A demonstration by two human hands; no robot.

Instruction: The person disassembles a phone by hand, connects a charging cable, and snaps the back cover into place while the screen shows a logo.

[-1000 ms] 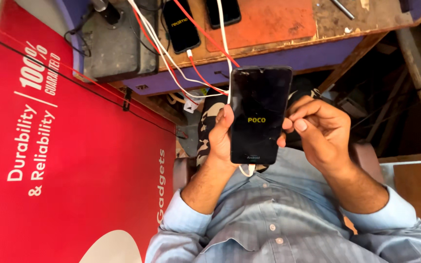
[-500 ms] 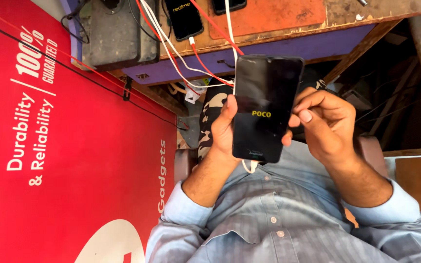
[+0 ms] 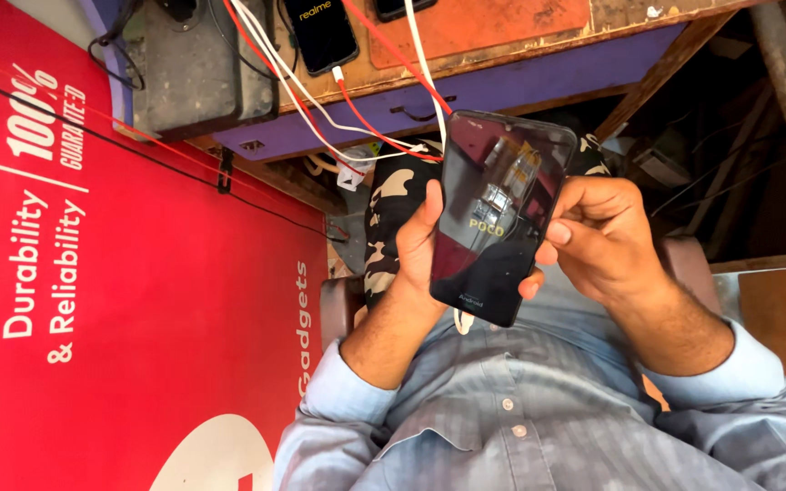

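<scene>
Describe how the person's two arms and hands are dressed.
Both arms wear long sleeves of a pale blue shirt with fine stripes and buttoned front. The left sleeve ends in a folded cuff partway up the forearm; the right sleeve has a similar cuff. The left hand and right hand are bare: no gloves, rings or watch visible.

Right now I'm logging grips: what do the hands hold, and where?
A black smartphone: left hand grips its left edge, right hand its right edge.

My left fingers [image 3: 531,287] are mostly hidden behind the phone [image 3: 500,218]. The second phone [image 3: 322,33] on the worktop [image 3: 539,77] is cut by the top edge.
</scene>
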